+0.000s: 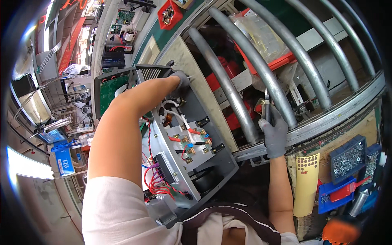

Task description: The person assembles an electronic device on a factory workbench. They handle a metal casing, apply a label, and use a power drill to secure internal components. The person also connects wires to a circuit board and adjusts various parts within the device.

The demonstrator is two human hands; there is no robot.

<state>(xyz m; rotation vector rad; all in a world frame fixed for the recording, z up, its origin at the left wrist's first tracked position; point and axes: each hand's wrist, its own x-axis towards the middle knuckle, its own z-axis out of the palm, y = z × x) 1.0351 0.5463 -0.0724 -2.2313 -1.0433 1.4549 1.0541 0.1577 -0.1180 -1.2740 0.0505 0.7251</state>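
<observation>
Open metal chassis (192, 151), left hand (181, 80) gripping, right hand (272, 132) holding pliers (267, 107)

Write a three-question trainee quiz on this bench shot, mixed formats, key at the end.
1. True or false: the left hand in a grey glove rests on the far end of the open grey metal chassis with red and white wiring.
2. Multiple choice: the right hand in a grey glove holds a small metal hand tool against what? A) the curved grey metal tubes of the rack B) a blue parts tray C) a green circuit board
3. Fill in: the red-handled screwdriver lies on a ____ plastic tray at the right.

Key: 1 true; 2 A; 3 blue.
</observation>
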